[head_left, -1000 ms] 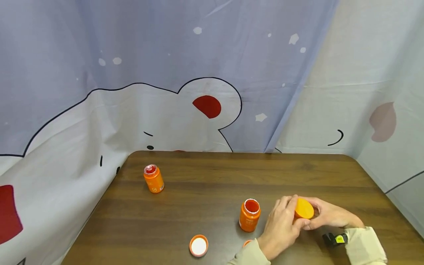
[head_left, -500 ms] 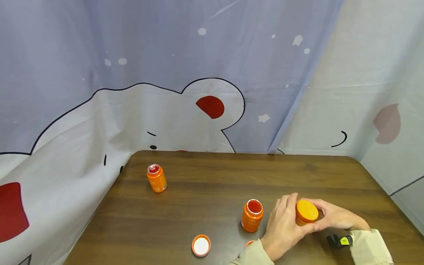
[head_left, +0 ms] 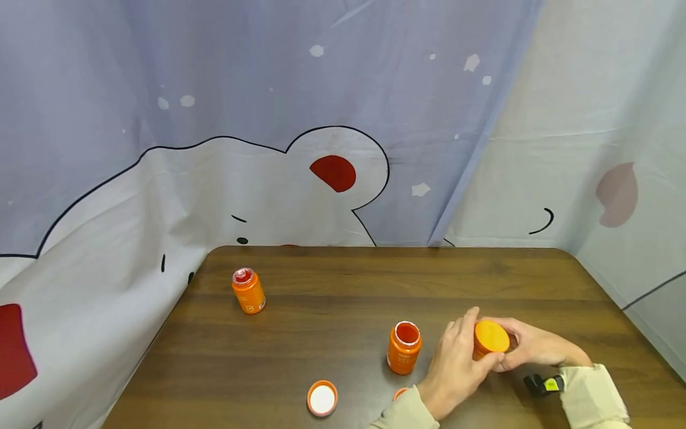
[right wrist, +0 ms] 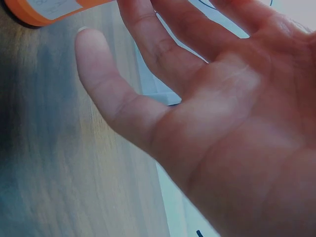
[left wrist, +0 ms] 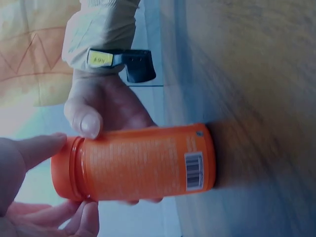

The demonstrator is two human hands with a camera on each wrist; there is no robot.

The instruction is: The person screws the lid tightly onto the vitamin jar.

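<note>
A capped orange bottle stands between both hands at the right of the table. Its lighter orange cap faces up in the head view. My left hand pinches this cap between thumb and fingers, as the left wrist view shows at the bottle's top end. From the right, my right hand holds the body, thumb on the near side and fingers behind it. In the right wrist view the right palm fills much of the picture, with only the bottle's base end at the upper left.
An uncapped orange bottle stands just left of the left hand, another at the back left. An orange cap with white inside lies upturned near the front. The left forearm partly covers another orange round rim.
Both hands stay around the same bottle at nearly the same place. The cap's top tilted into fuller view and back slightly, and the left fingers shifted a little. The other bottles stand still.
</note>
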